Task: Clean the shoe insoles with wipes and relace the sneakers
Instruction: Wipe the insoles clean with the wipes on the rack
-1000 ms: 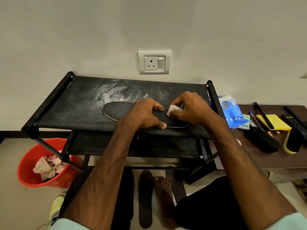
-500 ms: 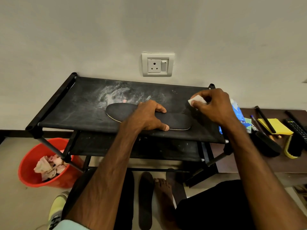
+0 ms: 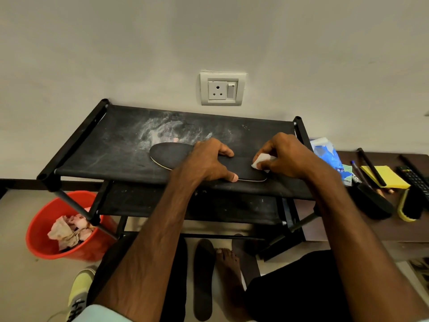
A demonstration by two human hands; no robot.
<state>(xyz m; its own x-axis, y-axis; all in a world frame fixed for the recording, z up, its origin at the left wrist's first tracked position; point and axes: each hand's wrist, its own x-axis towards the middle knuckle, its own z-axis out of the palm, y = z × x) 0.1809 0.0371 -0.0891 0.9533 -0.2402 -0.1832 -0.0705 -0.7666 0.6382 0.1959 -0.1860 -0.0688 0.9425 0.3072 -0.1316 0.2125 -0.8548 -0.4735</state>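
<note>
A long black foam shoe insole [image 3: 171, 156] lies flat on the dusty top shelf of a black fabric-and-tube rack [image 3: 104, 154]. The left hand [image 3: 209, 161] lies across its middle and presses it down, fingers spread, thumb tip at the near edge and index tip at the far edge. The right hand [image 3: 290, 159] pinches a small folded white wipe [image 3: 261, 161] between thumb and fingertips, and the wipe touches the insole's right end.

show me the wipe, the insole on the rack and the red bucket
wipe [image 3: 261, 162], head view, on its white face
insole [image 3: 171, 155], head view, on its uncovered wide end
bucket [image 3: 44, 219], head view, on its red inner wall
</note>
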